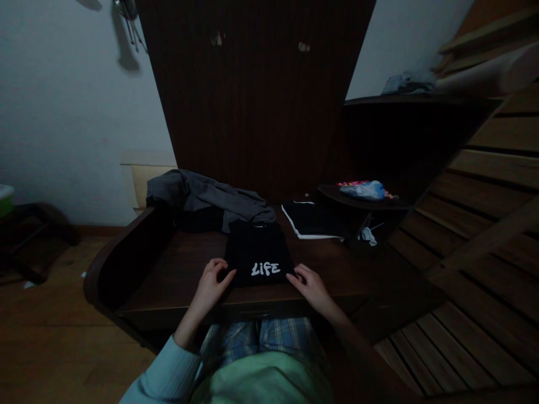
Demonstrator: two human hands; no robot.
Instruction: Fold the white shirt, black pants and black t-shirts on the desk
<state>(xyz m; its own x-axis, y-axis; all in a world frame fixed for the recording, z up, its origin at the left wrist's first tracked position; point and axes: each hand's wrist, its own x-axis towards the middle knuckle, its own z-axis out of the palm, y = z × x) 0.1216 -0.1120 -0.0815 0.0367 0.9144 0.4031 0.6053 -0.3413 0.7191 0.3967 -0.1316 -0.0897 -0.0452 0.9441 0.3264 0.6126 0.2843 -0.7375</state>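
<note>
A black T-shirt [257,247], folded into a neat rectangle, lies flat on the dark wooden desk [189,269] before me. White lettering runs near its front edge and reads upside down from here. At the shirt's left side, my left hand [215,278] pinches the edge, thumb pointing inward and fingers curled. My right hand [309,283] grips the opposite edge near the front corner, with thumb and fingers close together. The fabric between the fingertips is too dark to make out clearly.
Behind the shirt lies a crumpled grey garment [206,196]. To the right rests a black and white folded stack [314,219], below a small shelf [328,196] bearing a plastic packet [364,189]. A raised curved side [105,264] bounds the desk's left end; slatted wood [484,224] stands right.
</note>
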